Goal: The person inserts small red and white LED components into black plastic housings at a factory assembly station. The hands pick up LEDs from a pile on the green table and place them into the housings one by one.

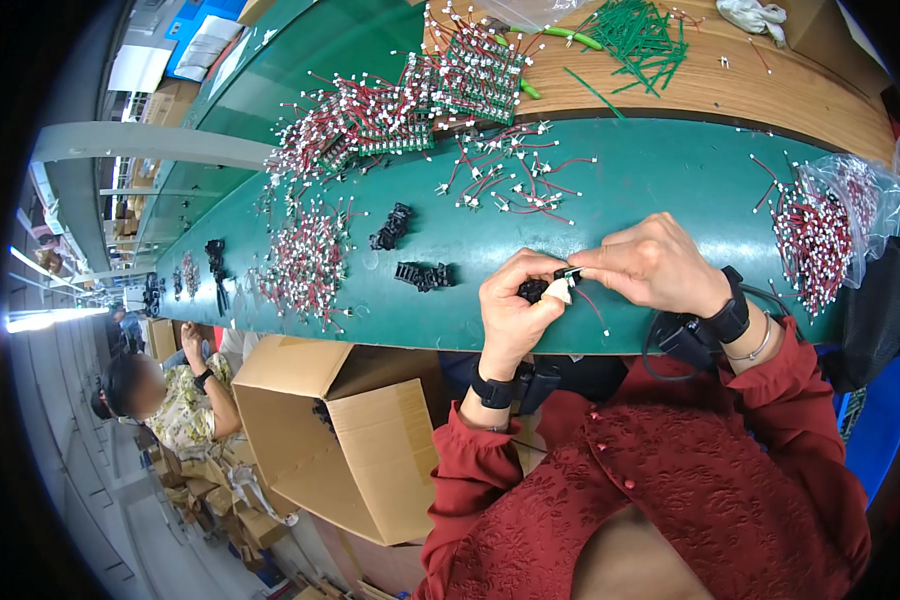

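My left hand (513, 308) is closed around a small black plastic part (532, 290), which shows between its fingers. Something white covers the tip of the left thumb. A thin red wire (595, 308) hangs down just beside that thumb. Fingers pinched, my right hand (658, 263) meets the left one at the end of the black part; whatever it grips is too small to make out. To the left on the green bench (390, 310) lie a black slotted part (425, 276) and another black cluster (392, 227).
Red-wired white connectors heap at left (305, 255) and right (810, 235), the latter by a clear plastic bag (875, 195). Green circuit boards (480, 75) and green strips (635, 45) lie farther back. An open cardboard box (395, 450) stands below the bench edge. Another person (185, 400) sits far left.
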`<action>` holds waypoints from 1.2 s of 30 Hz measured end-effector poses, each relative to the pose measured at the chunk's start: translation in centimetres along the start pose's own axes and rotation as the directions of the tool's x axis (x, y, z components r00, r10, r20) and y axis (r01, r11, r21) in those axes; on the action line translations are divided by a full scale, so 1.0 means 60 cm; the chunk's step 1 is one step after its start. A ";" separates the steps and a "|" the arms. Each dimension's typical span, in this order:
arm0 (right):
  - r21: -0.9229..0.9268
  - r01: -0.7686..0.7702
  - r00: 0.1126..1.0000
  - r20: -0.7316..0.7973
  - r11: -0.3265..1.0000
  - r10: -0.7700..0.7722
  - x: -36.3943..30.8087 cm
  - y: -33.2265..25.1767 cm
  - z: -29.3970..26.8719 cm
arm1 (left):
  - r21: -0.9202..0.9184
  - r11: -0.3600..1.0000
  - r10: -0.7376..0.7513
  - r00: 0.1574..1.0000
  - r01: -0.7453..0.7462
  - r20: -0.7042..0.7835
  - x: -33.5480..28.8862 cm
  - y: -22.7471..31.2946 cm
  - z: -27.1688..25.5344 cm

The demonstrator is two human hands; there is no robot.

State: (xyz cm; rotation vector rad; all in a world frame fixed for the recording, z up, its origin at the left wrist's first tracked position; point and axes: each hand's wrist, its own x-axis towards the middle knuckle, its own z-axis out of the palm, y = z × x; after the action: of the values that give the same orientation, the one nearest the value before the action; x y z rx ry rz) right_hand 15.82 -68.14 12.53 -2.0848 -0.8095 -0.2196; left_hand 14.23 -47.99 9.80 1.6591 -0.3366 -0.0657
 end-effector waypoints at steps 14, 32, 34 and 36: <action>0.517 -0.316 0.949 0.163 0.796 0.271 0.013 0.001 -0.009 | -0.355 0.923 -0.172 0.984 0.146 -0.040 -0.004 0.008 0.007; 0.797 -0.603 0.733 0.549 0.010 0.401 0.019 0.015 0.009 | -0.374 0.925 -0.090 0.995 0.067 -0.046 0.000 0.000 0.018; 0.797 -0.603 0.727 0.556 -0.012 0.403 0.019 0.017 0.010 | -0.347 0.935 -0.098 0.993 0.069 -0.067 0.001 0.002 0.022; 0.804 -0.593 0.728 0.562 -0.052 0.392 0.019 0.018 0.011 | -0.320 0.945 -0.096 0.992 0.064 -0.084 0.002 0.004 0.024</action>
State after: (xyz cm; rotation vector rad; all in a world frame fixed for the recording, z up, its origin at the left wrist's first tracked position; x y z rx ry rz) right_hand 17.31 -67.53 11.88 -0.8997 -0.0237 0.7782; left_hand 13.96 -49.43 9.89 1.3501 -0.1721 -0.0935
